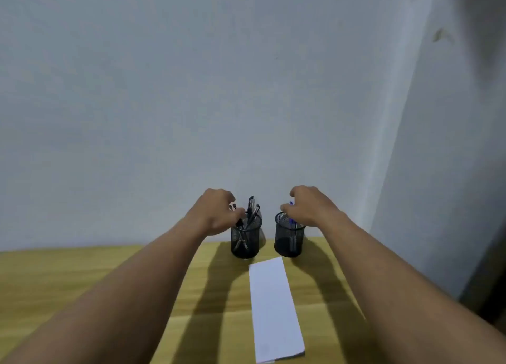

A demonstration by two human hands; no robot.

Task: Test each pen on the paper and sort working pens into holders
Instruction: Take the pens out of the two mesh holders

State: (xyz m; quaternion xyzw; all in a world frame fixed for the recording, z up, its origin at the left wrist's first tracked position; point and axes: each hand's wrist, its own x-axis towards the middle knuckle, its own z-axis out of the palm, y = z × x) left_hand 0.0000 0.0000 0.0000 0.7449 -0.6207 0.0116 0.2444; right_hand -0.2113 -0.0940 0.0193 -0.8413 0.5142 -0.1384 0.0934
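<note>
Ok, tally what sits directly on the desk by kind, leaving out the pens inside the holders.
Mesh holders: 2 (left holder, right holder)
Paper sheets: 1 (paper)
Total: 3

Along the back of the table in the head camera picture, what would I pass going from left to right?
The left hand → left mesh holder → right mesh holder → right hand.
</note>
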